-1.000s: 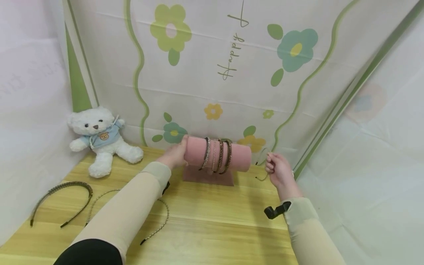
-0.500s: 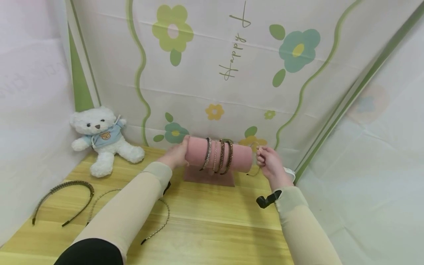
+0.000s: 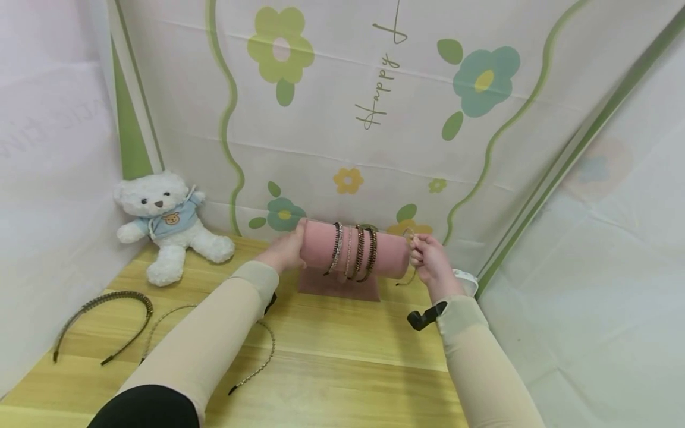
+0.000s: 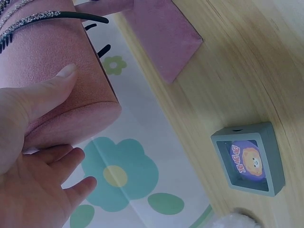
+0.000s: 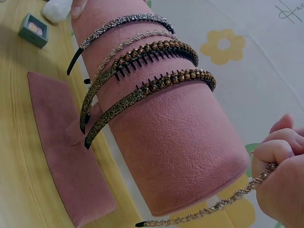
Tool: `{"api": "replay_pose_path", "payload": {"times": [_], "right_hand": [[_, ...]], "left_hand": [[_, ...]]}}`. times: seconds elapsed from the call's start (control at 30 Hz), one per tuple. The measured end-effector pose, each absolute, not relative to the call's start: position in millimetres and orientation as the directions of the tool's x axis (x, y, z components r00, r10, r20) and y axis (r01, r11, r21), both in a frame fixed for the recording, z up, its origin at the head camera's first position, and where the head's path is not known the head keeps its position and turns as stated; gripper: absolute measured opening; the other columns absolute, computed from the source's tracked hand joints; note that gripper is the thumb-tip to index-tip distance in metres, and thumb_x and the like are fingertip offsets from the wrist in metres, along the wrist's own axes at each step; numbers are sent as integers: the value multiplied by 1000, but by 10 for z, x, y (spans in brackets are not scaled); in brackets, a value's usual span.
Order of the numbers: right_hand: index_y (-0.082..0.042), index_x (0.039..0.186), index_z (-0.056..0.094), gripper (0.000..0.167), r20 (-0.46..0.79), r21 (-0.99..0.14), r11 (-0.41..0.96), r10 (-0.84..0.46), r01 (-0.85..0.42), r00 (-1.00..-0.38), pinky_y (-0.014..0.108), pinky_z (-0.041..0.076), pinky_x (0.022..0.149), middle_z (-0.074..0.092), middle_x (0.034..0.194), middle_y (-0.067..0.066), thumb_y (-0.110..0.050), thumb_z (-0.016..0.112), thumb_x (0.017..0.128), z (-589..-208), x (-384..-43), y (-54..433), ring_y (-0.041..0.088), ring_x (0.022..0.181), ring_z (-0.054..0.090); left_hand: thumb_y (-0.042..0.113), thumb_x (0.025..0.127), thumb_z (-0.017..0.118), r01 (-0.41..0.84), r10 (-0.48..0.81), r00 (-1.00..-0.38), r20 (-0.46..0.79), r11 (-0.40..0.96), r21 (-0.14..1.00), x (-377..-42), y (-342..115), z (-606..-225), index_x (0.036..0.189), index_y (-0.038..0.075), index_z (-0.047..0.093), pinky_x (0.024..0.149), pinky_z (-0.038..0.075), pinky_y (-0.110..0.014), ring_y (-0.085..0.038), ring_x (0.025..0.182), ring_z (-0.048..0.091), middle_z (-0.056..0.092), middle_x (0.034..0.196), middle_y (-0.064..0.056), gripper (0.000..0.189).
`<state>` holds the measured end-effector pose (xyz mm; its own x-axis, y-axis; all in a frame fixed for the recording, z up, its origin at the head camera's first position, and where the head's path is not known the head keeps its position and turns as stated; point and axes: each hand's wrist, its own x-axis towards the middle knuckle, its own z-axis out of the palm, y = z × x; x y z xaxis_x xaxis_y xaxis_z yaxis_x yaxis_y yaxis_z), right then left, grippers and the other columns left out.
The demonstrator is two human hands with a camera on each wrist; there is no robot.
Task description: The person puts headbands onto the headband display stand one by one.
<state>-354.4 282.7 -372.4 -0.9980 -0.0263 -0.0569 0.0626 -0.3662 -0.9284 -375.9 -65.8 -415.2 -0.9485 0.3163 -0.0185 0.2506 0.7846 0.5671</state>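
A pink velvety headband stand (image 3: 318,245), a horizontal roll on a flat base (image 5: 66,147), stands at the back of the table. Several beaded headbands sit round its middle; one with bronze beads (image 5: 175,79) is closest to the right end. My left hand (image 3: 283,251) grips the roll's left end, its thumb (image 4: 52,92) along the surface and the other fingers past the end face. At the opposite end, my right hand (image 3: 431,259) pinches a thin beaded headband (image 5: 213,207). One dark tip of it hangs low, just off the roll's right rim; its upper part is mostly hidden.
A dark headband (image 3: 131,294) and a thin beaded headband (image 3: 270,351) lie on the wooden table (image 3: 332,380), the latter partly under my left sleeve. A white teddy bear (image 3: 166,232) sits at the back left. A small grey-green frame (image 4: 249,159) stands near it. Fabric walls enclose the table.
My right hand has moved left with the thin beaded headband, bringing it to the stand's right end. My left hand has stayed on the stand.
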Motion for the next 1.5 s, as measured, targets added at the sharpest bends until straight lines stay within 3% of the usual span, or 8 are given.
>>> {"api": "replay_pose_path", "payload": {"times": [0.23, 0.53, 0.67, 0.77, 0.83, 1.0, 1.27, 1.5], "right_hand": [[6, 116, 39, 17, -95, -922, -372, -40, 103, -995, 18, 17, 46, 46, 76, 3, -7, 34, 108, -3725, -3623, 2781, 5, 47, 26], [9, 112, 41, 18, -107, -923, -365, -52, 119, -993, 17, 18, 42, 45, 72, 1, -7, 33, 108, -3740, -3712, 2631, 4, 47, 26], [12, 123, 43, 28, -115, -971, -215, 63, 99, -991, 15, 38, 46, 52, 79, 3, -11, 40, 107, -3741, -3718, 2547, 5, 53, 44], [12, 133, 45, 39, -102, -995, -11, 120, 101, -988, 20, 53, 64, 58, 92, 9, -16, 46, 106, -3712, -3703, 2511, 11, 69, 58], [10, 138, 46, 43, -88, -985, 134, 130, 105, -988, 26, 56, 77, 61, 105, 15, -17, 49, 105, -3681, -3687, 2499, 16, 82, 63], [7, 143, 44, 47, -63, -914, 392, 115, 103, -991, 39, 51, 94, 58, 128, 23, -9, 55, 100, -3600, -3653, 2490, 30, 108, 61], [5, 143, 45, 52, -12, -791, 612, -12, 2, -1000, 46, 45, 102, 54, 134, 25, 3, 58, 92, -3539, -3619, 2548, 38, 123, 51], [-6, 153, 36, 73, 48, -567, 781, -284, -261, -957, 56, 22, 114, 35, 154, 18, -15, 73, 90, -3654, -3643, 2770, 40, 141, 29]], "left_hand": [[8, 81, 81, 243, 312, -950, -25, 787, 567, -3761, -661, -4168, 157, 9, -10, 95, 47, -42, -31, 102, 60, 43, 148, -22, 119], [6, 80, 82, 245, 311, -950, -19, 781, 575, -3773, -643, -4184, 158, 10, -11, 96, 47, -43, -33, 106, 60, 42, 149, -22, 120], [6, 81, 81, 253, 319, -948, -15, 778, 576, -3771, -621, -4184, 157, 9, -11, 98, 47, -44, -34, 109, 59, 41, 149, -22, 120], [6, 81, 81, 253, 320, -947, -17, 778, 575, -3768, -616, -4178, 157, 9, -11, 102, 44, -44, -35, 114, 57, 39, 150, -22, 119], [6, 82, 81, 248, 318, -948, -20, 777, 579, -3762, -620, -4167, 157, 9, -11, 101, 44, -44, -35, 113, 57, 39, 150, -22, 119], [6, 83, 80, 237, 314, -949, -31, 775, 586, -3742, -652, -4136, 157, 9, -12, 100, 45, -44, -34, 111, 58, 38, 151, -22, 118], [7, 82, 81, 237, 314, -949, -32, 775, 585, -3770, -674, -4152, 157, 10, -12, 101, 45, -43, -34, 110, 59, 38, 152, -21, 120], [4, 81, 80, 243, 318, -948, -23, 768, 593, -3763, -657, -4169, 157, 9, -12, 101, 45, -43, -34, 111, 59, 39, 151, -22, 120]]}}
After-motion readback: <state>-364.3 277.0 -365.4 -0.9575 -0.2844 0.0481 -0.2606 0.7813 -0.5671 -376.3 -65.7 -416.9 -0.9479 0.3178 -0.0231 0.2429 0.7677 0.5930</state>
